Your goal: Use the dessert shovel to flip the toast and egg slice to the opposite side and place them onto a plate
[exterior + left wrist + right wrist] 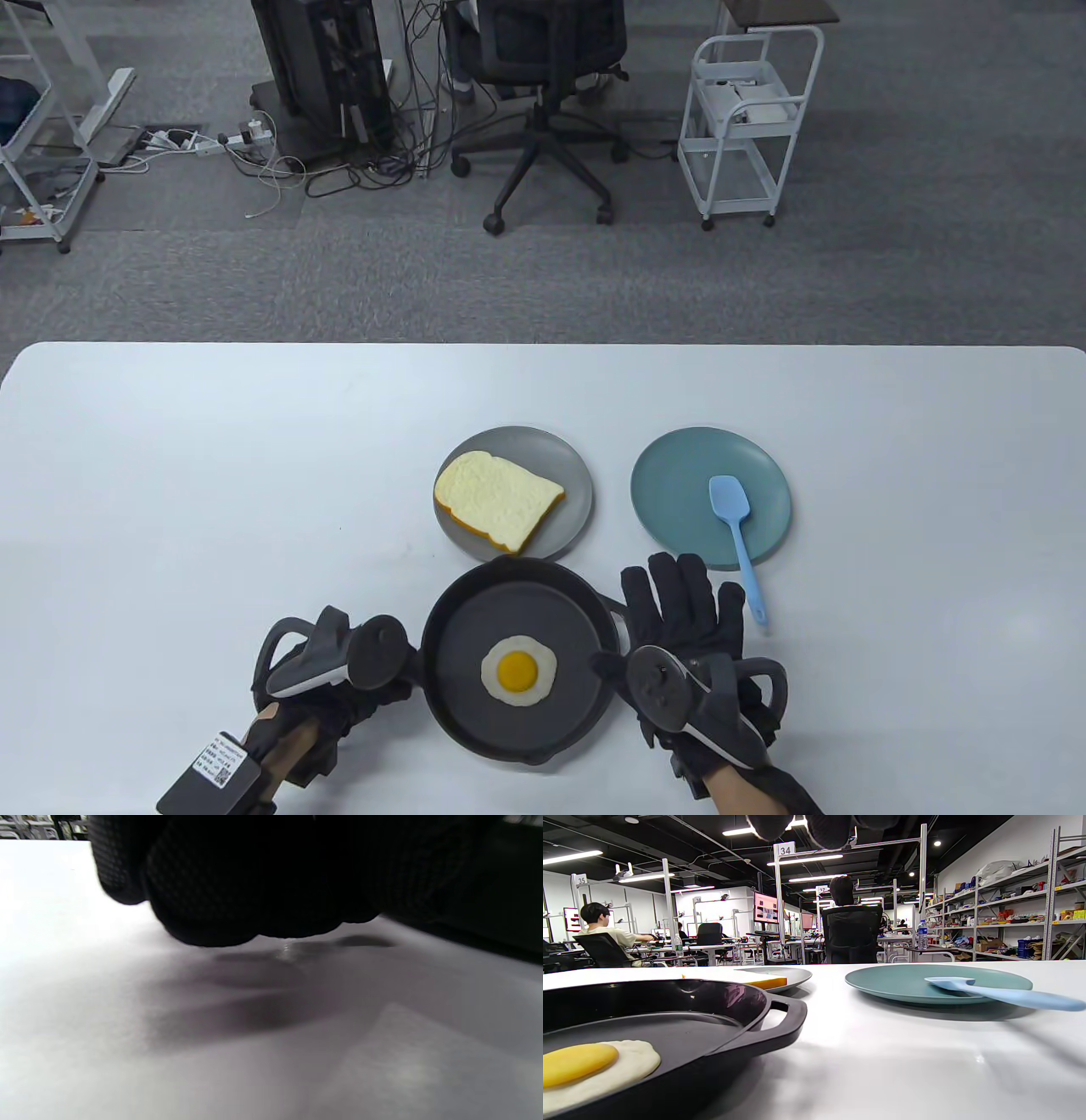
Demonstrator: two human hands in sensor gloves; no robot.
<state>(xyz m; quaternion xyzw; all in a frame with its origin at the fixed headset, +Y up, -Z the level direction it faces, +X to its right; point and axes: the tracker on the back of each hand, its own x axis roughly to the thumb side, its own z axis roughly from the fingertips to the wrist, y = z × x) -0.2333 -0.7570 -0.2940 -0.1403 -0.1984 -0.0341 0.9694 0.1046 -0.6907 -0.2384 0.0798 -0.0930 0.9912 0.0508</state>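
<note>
Right hand (679, 628) lies flat, fingers straight, beside the black cast-iron skillet (475, 722) holding a floppy fried egg slice (518, 671); left hand (339, 679) fingers look curled, holding nothing. Beyond, spongy toast (496, 497) on grey plate (568, 509); take the light blue silicone dessert shovel (736, 526) by its handle

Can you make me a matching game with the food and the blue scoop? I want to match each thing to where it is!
Things:
1. toast
2. egg slice
3. dessert shovel

Places:
A. in the black pan
B. its head on the teal plate
C. on the grey plate

Pairs: 1-C, 2-A, 3-B
</note>
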